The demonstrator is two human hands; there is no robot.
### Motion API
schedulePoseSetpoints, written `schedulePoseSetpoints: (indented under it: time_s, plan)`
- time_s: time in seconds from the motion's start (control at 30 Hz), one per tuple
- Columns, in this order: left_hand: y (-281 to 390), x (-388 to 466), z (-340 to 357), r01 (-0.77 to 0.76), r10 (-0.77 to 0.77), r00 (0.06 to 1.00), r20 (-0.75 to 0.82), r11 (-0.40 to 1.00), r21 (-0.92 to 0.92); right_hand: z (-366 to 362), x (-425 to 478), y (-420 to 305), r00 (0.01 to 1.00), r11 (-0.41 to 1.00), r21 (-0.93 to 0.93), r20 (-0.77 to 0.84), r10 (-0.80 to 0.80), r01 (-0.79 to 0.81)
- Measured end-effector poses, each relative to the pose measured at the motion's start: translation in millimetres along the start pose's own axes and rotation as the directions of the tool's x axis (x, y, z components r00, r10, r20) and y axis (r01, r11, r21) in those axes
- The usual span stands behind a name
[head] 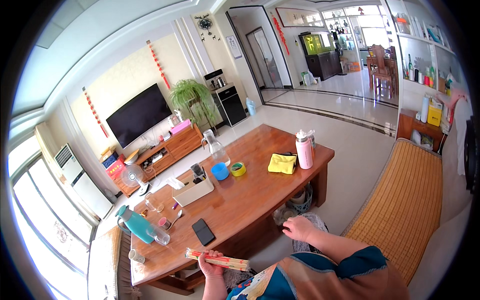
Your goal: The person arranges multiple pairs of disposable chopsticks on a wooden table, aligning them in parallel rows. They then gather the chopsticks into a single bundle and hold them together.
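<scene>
My left hand (211, 265) grips a bundle of wooden chopsticks (228, 261) in clear, red-printed wrapping, in front of the table's near edge. On my knee rests my right hand (299, 228), with nothing in it and its fingers loosely bent. A dark smartphone (203, 231) lies on the wooden table (240, 202), nearest to the bundle. Further left on the tabletop are a metal spoon (176, 218), a small red-topped cup (164, 223), a clear glass (161, 237) and a teal thermos jug (135, 224).
The table also bears a beige tissue organizer (194, 192), a blue cup (220, 171), a tape roll (238, 169), a glass pitcher (216, 148), a folded yellow cloth (282, 163) and a pink bottle (304, 152). A mat-covered sofa (403, 191) stands at right.
</scene>
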State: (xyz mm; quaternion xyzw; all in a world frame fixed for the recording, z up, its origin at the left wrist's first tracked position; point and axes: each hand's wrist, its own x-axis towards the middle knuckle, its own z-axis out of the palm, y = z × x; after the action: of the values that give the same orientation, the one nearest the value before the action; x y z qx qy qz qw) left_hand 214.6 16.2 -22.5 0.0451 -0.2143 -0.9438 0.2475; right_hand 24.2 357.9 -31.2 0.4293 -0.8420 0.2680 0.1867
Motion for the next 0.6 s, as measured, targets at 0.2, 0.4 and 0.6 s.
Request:
schedulePoseSetpoints:
  time_s: [0.2,0.4,0.6]
  plan:
    - [3,-15,-8,0.018,-0.020,0.998,0.051,0.999,0.043,2,1,-1,1.000,1.000,-0.026,0.005,-0.010,0.010]
    - [-2,-32,-2,0.069,-0.072,0.996,0.048,0.996,0.054,1,-3,1,0.999,0.999,-0.049,0.042,0.004,-0.002]
    - [-4,-42,4,0.070,-0.074,0.996,0.046,0.994,0.079,-2,-5,1,0.998,0.998,-0.055,0.056,0.018,-0.015]
